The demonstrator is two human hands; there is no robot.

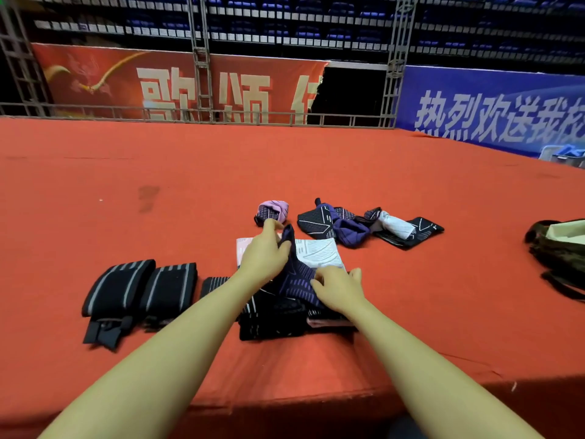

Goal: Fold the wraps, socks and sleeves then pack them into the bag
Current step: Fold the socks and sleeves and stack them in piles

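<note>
My left hand [264, 255] pinches the upper end of a dark navy sock [296, 274] between thumb and fingers, lifting that end off the pile. My right hand [340, 288] lies over the sock's lower end with its fingers curled onto the fabric, pressing it down; I cannot tell whether the thumb is tucked under. The two hands are close together, with only the sock between them.

The sock rises over a flat white folded piece [319, 251] with a pale pink one [243, 248] just beside it on the left. Nearer to me, under my wrists, sits a stack of dark folded items [272, 318], partly hidden by my forearms. To the left, two black wraps with grey stripes [139, 289] lie side by side on the red carpet [285, 172], straps trailing toward me.

Beyond my left fingertips is a rolled pink and dark sock bundle [272, 212], almost touching them. To its right lies a loose heap of unfolded socks [367, 228], navy, black and white, overlapping each other. The bag [557, 248], camouflage patterned and open at the top, stands well apart at the right edge of the view, cut off by the frame.

Behind the carpeted platform run a metal railing [221, 117], a red banner [177, 87] and a blue banner [493, 112].
</note>
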